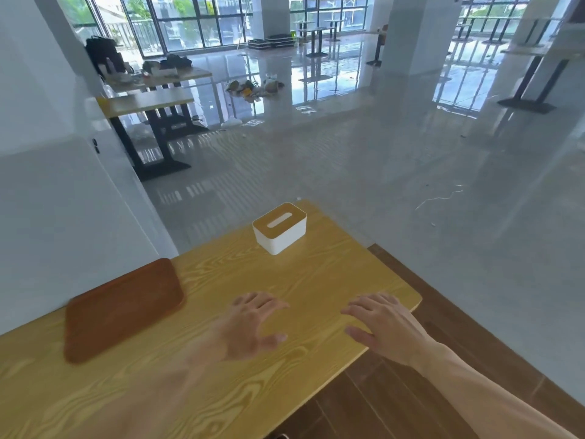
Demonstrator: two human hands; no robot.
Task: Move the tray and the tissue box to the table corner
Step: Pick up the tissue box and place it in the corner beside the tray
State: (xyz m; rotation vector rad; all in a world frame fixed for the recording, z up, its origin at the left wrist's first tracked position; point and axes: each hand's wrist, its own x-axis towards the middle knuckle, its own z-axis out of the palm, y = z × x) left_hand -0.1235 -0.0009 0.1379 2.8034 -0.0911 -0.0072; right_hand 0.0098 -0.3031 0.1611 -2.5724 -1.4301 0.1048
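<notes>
my left hand and right hand hover spread wide, empty, over the bench. tray lies by the wall; tissue box near the far corner.

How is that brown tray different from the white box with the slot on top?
The tray is flat and low; the tissue box stands taller, a block shape. The tray is reddish-brown all over; the tissue box is white with a wood-coloured lid and a slot. The tray lies at the table's left edge by the wall; the tissue box sits toward the far end. Both rest on the table, have rounded corners, and are untouched by either hand.
</notes>
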